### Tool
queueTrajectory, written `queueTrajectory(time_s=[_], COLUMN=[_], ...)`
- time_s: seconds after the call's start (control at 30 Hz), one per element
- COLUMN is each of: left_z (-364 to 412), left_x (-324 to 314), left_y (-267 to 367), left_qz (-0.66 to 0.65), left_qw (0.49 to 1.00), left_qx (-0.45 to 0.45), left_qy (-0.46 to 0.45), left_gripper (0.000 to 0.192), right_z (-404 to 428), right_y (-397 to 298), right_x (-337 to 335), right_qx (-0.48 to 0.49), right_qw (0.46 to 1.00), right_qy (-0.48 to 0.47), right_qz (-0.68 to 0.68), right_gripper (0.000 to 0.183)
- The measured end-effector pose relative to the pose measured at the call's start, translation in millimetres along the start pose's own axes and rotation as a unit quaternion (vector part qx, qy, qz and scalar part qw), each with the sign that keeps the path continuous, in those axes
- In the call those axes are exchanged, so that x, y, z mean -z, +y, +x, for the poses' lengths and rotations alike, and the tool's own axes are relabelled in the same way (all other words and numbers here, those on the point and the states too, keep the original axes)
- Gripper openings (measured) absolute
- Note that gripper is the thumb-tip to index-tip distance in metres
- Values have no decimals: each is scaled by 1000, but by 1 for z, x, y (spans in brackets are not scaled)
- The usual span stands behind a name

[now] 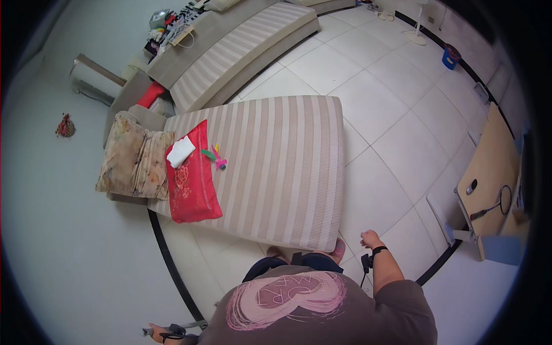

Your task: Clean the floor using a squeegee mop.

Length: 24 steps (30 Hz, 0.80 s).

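My right hand [370,239] is held out over the tiled floor at the right of my body, fingers curled with nothing visible in them. At the bottom left, my left hand [158,332] is at a grey metal bar [195,324]; its grip is unclear. Both wrists wear black straps with small devices. Before me stands a striped daybed [276,172]. A red floral pillow [194,185] lies on it, with a folded white cloth or tissue pack [181,152] on top. Beside the pillow is a colourful feathered shuttlecock [219,162]. A patterned cushion [133,159] leans at the far left end.
A striped sofa [246,51] runs behind, with a paper bag [182,35] and clutter on its backrest. On the right, a wooden desk [487,172] holds a badminton racket [504,200] and a computer mouse [472,186]. A blue bucket [450,60] and a fan base [415,38] stand by the wall.
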<state>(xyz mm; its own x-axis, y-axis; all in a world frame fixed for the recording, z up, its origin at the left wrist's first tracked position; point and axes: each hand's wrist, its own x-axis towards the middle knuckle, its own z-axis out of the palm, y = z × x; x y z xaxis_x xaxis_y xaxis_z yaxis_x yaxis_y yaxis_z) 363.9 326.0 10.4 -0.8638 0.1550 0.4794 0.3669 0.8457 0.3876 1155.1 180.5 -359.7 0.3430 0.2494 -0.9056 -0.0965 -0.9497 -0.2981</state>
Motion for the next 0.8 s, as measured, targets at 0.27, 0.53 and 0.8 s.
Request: queueTrajectory(time_s=[0.27,0.53,0.8], left_z=[10,23,-66], left_x=[12,-102,-142], left_y=[-6,43,157], left_qz=[24,-63,-45], left_qw=[999,987,998], left_qx=[-6,-145,-45], left_qy=[-20,11,-1], left_gripper=[40,34,39], right_z=[-2,-55,-60], right_y=[31,-102,-149], right_x=[41,17,38], right_qx=[-86,-26,-68], right_qw=[986,995,992], right_qy=[2,-16,-21], right_qz=[-143,-99,-104], right_gripper=[35,28,29])
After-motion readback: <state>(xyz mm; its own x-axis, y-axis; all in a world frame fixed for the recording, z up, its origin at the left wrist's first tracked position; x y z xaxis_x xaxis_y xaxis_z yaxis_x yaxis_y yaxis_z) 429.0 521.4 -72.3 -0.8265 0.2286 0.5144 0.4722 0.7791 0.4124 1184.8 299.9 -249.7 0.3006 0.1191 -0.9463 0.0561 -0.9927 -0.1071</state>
